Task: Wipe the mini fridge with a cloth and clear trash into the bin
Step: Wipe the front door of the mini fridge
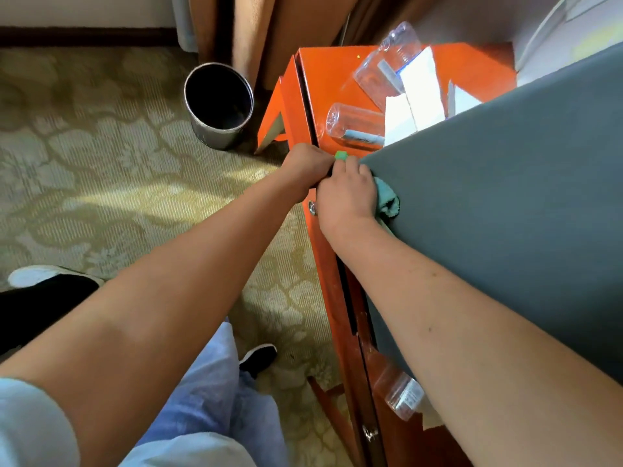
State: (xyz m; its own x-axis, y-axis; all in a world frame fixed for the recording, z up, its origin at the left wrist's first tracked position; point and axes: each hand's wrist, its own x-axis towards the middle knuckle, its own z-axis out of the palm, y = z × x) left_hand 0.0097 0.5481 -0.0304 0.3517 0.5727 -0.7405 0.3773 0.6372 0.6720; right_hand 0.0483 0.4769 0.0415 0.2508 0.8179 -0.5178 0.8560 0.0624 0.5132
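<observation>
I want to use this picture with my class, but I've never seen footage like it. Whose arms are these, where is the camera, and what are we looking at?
The camera sits on a person's head, looking down, so both bare arms are theirs. The left hand grips the corner of the grey mini fridge. The right hand holds a teal cloth against it, beside a small green thing I cannot identify. Beyond, an orange cabinet carries empty plastic bottles and white papers. A dark round bin stands on the patterned carpet.
</observation>
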